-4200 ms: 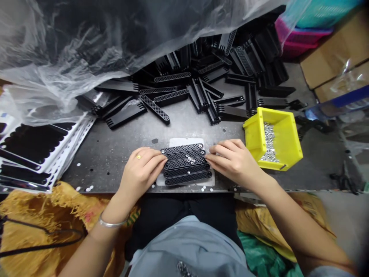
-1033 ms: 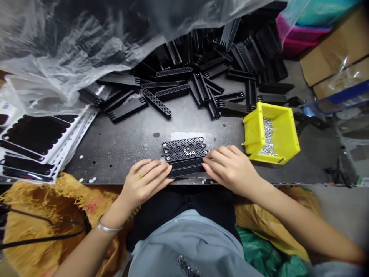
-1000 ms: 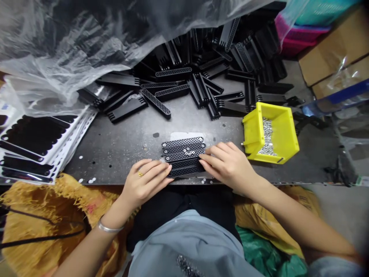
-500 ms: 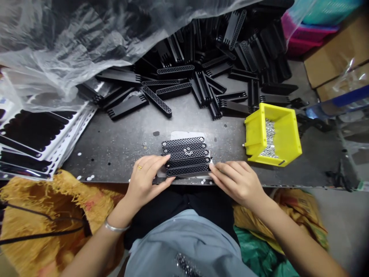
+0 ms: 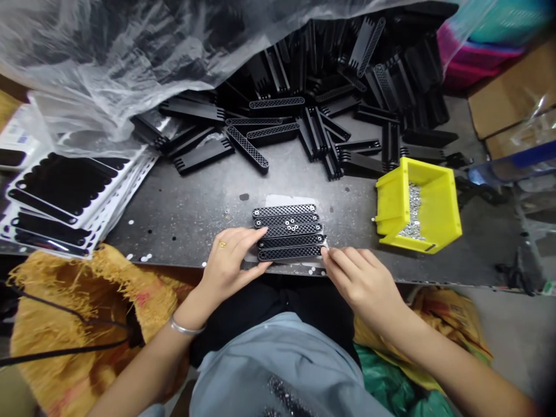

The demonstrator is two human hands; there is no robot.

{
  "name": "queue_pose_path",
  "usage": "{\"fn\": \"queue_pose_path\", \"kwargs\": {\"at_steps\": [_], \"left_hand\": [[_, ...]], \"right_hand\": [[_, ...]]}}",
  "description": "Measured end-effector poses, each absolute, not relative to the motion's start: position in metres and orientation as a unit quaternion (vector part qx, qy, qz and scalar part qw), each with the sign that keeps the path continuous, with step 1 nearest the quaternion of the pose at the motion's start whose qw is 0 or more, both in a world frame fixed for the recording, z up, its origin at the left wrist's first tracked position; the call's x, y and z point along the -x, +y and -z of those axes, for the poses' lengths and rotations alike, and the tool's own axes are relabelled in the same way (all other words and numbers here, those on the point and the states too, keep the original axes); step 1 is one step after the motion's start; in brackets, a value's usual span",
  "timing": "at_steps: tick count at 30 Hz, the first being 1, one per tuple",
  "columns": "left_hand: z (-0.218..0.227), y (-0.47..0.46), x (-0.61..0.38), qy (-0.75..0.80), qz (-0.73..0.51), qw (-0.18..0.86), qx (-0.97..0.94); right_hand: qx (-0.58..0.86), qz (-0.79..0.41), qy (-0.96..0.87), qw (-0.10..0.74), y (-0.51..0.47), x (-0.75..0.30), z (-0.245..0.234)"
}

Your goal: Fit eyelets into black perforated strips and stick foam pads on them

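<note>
Several black mesh strips [image 5: 287,231] lie side by side on a white pad at the near edge of the grey table [image 5: 195,202]. A few small silver washers [image 5: 292,225] rest on the middle strips. My left hand [image 5: 230,263] lies with fingers stretched out, its tips against the left ends of the nearest strips. My right hand [image 5: 358,278] is at the right end of the nearest strip, its fingertips pinched together there; what they hold is too small to make out.
A yellow bin [image 5: 419,205] of silver washers stands to the right. A heap of black strips [image 5: 330,104] spills from a clear plastic bag [image 5: 130,52] at the back. White sheets with black pads [image 5: 65,197] lie at the left, cardboard boxes [image 5: 508,92] at the far right.
Both hands have slid from the middle strips toward the nearest strip by the table edge. The right hand has drawn back off the strips to their right ends.
</note>
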State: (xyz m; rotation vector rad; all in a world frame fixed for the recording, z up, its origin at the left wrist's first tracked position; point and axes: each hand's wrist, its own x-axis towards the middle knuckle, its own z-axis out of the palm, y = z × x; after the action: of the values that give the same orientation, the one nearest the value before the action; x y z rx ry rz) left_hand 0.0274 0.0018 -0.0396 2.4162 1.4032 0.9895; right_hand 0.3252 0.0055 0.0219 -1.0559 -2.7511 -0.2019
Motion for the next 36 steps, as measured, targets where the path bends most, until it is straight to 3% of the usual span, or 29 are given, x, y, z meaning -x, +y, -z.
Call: {"fn": "queue_pose_path", "kwargs": {"at_steps": [6,12,15,20,27,36], "left_hand": [[0.04,0.002,-0.028,0.465,-0.33,0.083,-0.818],[0.043,0.002,-0.027,0.462,-0.335,0.081,-0.817],[0.042,0.003,-0.027,0.461,-0.333,0.081,-0.819],[0.042,0.002,-0.028,0.459,-0.336,0.086,-0.818],[0.044,0.002,-0.029,0.473,-0.345,0.106,-0.803],[0.048,0.0,-0.028,0.486,-0.355,0.137,-0.787]], "right_hand": [[0.392,-0.065,-0.912,0.105,0.014,-0.334,-0.026],[0.39,0.119,-0.912,0.039,-0.009,-0.306,-0.028],[0.409,0.156,-0.899,0.001,-0.013,-0.293,-0.032],[0.372,0.125,-0.92,0.016,0.006,-0.294,-0.045],[0.282,-0.042,-0.947,0.15,0.036,-0.251,-0.029],[0.194,0.029,-0.979,0.057,0.047,-0.229,-0.027]]}}
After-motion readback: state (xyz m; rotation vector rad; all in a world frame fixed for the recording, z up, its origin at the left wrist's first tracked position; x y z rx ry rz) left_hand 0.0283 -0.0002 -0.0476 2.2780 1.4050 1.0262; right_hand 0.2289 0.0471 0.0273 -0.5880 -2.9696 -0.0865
